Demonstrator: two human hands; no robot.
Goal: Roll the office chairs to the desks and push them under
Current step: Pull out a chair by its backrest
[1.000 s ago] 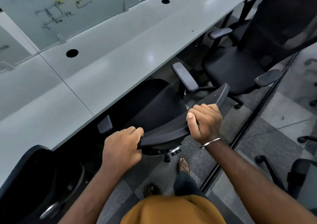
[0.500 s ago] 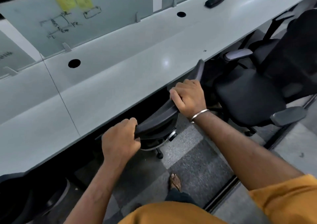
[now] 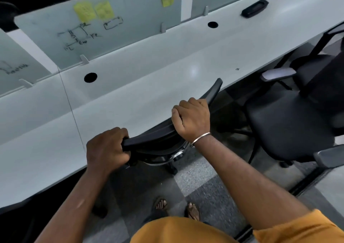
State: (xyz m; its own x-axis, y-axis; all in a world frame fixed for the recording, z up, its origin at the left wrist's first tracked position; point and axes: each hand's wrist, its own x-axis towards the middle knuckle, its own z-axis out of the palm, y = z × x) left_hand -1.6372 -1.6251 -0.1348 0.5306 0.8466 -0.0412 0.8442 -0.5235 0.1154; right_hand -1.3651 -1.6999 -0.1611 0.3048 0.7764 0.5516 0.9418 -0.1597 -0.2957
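Note:
A black office chair [image 3: 154, 140] stands at the long white desk [image 3: 149, 86]. Its seat is hidden under the desktop, and only the top rail of the backrest and part of the base show. My left hand [image 3: 107, 149] grips the left end of that rail. My right hand [image 3: 191, 119], with a metal bangle at the wrist, grips the rail further right. A second black office chair [image 3: 290, 123] with grey armrests stands to the right, its seat outside the desk edge.
Frosted glass partitions [image 3: 115, 36] with yellow sticky notes and marker sketches line the desk's far side. A black object [image 3: 255, 10] lies on the desktop at the back right. My sandalled feet [image 3: 176, 207] stand on grey carpet tiles. A dark floor track [image 3: 307, 185] runs behind.
The chair has rolled forward, and its seat and armrests have gone under the desktop. Both hands kept their grip on the backrest rail and moved toward the desk.

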